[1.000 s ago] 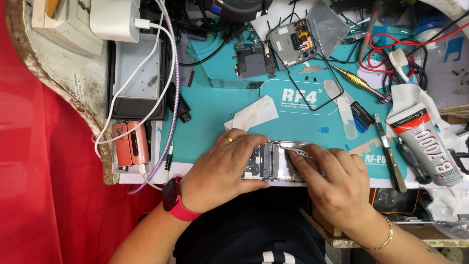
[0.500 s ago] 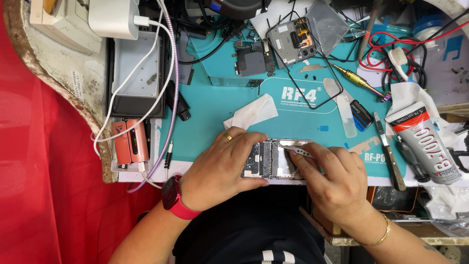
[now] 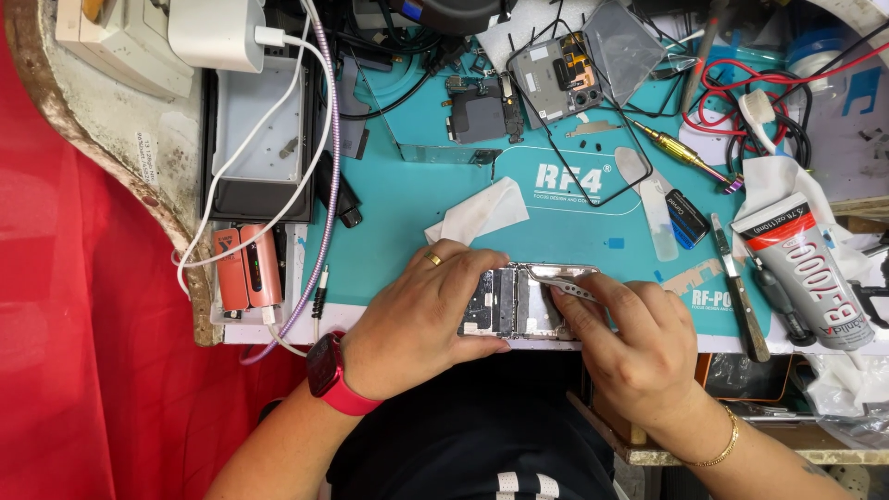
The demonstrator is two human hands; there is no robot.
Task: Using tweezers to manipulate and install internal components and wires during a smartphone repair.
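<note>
Metal-framed opened phone chassis (image 3: 511,304), silver with exposed internals, lies at the near edge of the teal silicone work mat (image 3: 398,231), at 6 o'clock in the view. Compared with the frames one second and half a second back, nothing has shifted: both hands and the chassis occupy the same positions, which indicates fine, stationary work in progress.

Left hand (image 3: 421,319), wearing a gold ring and a red wrist band, is curled around the chassis's left end, fingers pressed on its top edge, thumb beneath. Right hand (image 3: 634,343) pinches slim steel tweezers (image 3: 560,275), tips resting over the chassis's upper right corner.

At 12 o'clock from the chassis lies a crumpled white tissue (image 3: 477,211). At 3 o'clock rests a grey adhesive tube (image 3: 815,273). Farther, at 12 o'clock, sits a grey detached phone back panel (image 3: 551,81).
</note>
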